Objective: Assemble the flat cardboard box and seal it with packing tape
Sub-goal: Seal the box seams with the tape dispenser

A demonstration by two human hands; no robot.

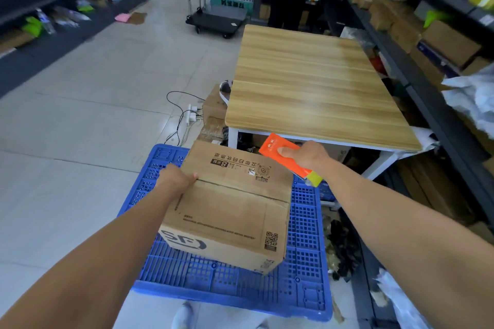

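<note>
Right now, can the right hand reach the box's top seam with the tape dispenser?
Probably yes. The right hand holds the tape dispenser close by the box; its top seam lies bare, the left hand only at its end.

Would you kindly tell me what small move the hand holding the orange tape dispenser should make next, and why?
Probably lower the orange plastic tape dispenser in the right hand onto the centre seam of the brown cardboard box: the flaps lie closed, no tape shows there, and the left hand holds the left edge.
</note>
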